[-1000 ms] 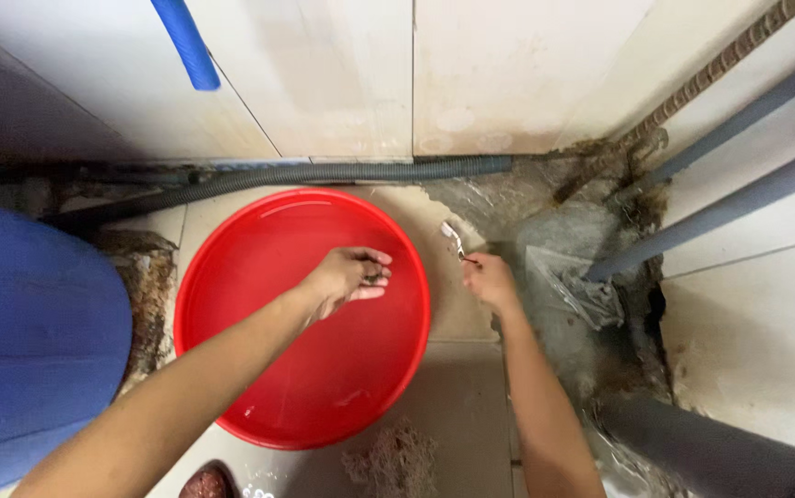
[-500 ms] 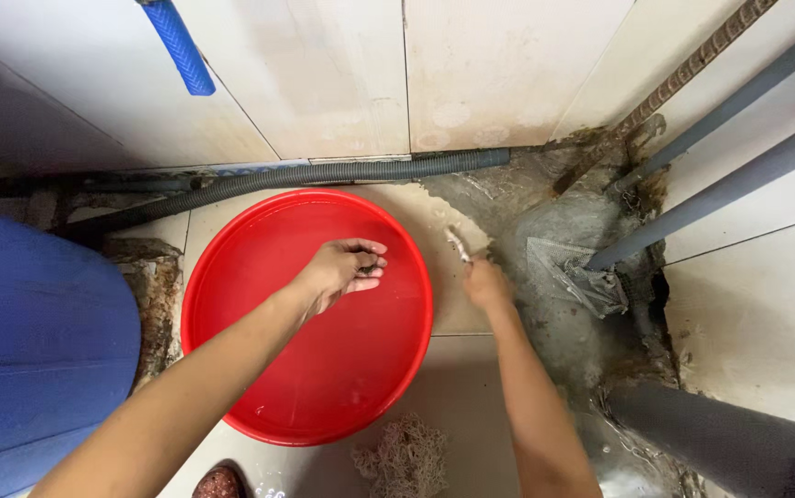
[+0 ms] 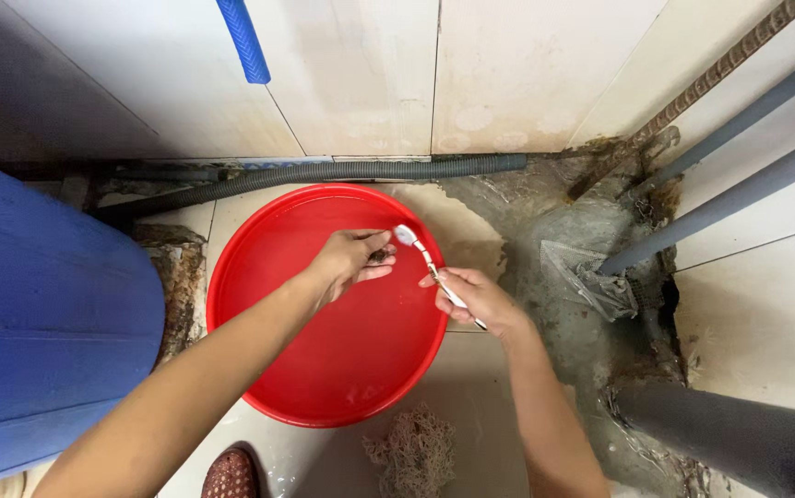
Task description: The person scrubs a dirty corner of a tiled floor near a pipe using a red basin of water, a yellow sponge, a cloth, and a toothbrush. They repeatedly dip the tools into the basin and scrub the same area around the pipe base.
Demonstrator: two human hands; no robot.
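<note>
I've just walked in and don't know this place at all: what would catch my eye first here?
The big red basin on the tiled floor, in the middle, stands out most. Over it the left hand pinches something small and dark, while the right hand points a white toothbrush at it. A large blue drum fills the left edge, and grey pipes run along the stained corner on the right.

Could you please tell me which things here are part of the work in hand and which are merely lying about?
In use:
left hand pinching a small dark item
right hand holding a toothbrush
red basin beneath them

Lying about:
blue barrel
grey corrugated hose
fibrous scrubber
grey pipes
blue handle
</note>
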